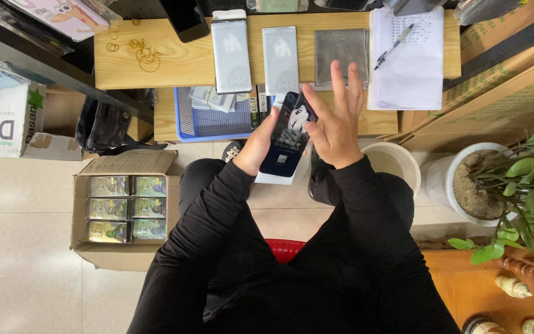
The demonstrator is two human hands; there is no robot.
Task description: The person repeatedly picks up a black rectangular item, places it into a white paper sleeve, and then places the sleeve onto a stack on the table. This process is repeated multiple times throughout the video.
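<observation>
My left hand (256,148) grips a dark flat phone-shaped packet (287,137) from its left side, held over my lap. My right hand (337,117) rests on the packet's right edge with thumb and forefinger pinching near its top corner, the other fingers spread upward. A white flat piece (274,179) shows under the packet's lower end. On the wooden shelf (174,62) above lie two grey flat packets (231,54) (280,59) and a grey cloth (341,54).
A notepad (406,68) with a pen (394,44) lies on the shelf's right. A blue basket (208,117) sits on the lower shelf. An open carton (125,210) of green boxes stands on the floor at left. A white bucket (397,164) and potted plant (514,185) stand right.
</observation>
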